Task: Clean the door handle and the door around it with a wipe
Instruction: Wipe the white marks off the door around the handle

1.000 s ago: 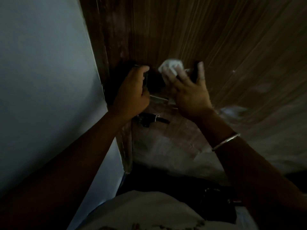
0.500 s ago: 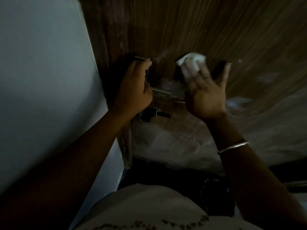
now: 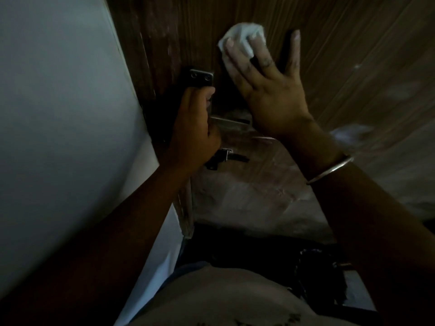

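A brown wood-grain door (image 3: 341,67) fills the upper half of the head view. A metal door handle (image 3: 202,77) with a screwed plate sits near its left edge. My left hand (image 3: 195,132) grips the handle from below, fingers curled round it. A crumpled white wipe (image 3: 242,38) lies flat against the door above and right of the handle. My right hand (image 3: 266,85) presses the wipe on the wood with straight, spread fingers. A metal bangle is on that wrist.
A pale wall (image 3: 61,114) runs down the left, meeting the door frame. A small dark latch (image 3: 223,158) sits below the handle. The lower door panel (image 3: 247,196) looks pale and smeared. My light shirt (image 3: 223,297) fills the bottom.
My right hand has slid the wipe to the right and then upward across the door, above the handle. My left hand has kept its grip on the handle.
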### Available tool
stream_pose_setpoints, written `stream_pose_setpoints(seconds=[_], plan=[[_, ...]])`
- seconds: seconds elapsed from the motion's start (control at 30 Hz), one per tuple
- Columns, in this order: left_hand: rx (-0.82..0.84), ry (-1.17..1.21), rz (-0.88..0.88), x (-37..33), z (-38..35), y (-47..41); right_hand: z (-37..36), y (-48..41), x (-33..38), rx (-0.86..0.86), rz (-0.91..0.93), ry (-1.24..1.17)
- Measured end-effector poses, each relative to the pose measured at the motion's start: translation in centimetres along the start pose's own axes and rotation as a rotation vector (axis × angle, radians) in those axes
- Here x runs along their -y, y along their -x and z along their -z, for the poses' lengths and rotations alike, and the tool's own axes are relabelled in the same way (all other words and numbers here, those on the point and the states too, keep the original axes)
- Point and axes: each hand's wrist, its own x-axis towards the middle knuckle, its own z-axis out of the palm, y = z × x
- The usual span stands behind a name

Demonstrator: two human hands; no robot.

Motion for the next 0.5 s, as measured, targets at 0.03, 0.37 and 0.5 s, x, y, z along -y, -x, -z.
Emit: stream_pose_setpoints(seconds=[0.03,0.37,0.5], plan=[[-0.007,0.009,-0.004,0.1,0.0,0.0,-0.3,0.5,0.3,-0.003,0.047,-0.004],[0.059,-0.036,-0.031,-0.5,0.0,1.0,-3.2,12.5,7.0,0.231,-0.384,-0.228],[0.114,-0.098,-0.053,-1.1,-0.5,1.7,-3.1,15.2,5.4,0.289,-0.793,-0.245]])
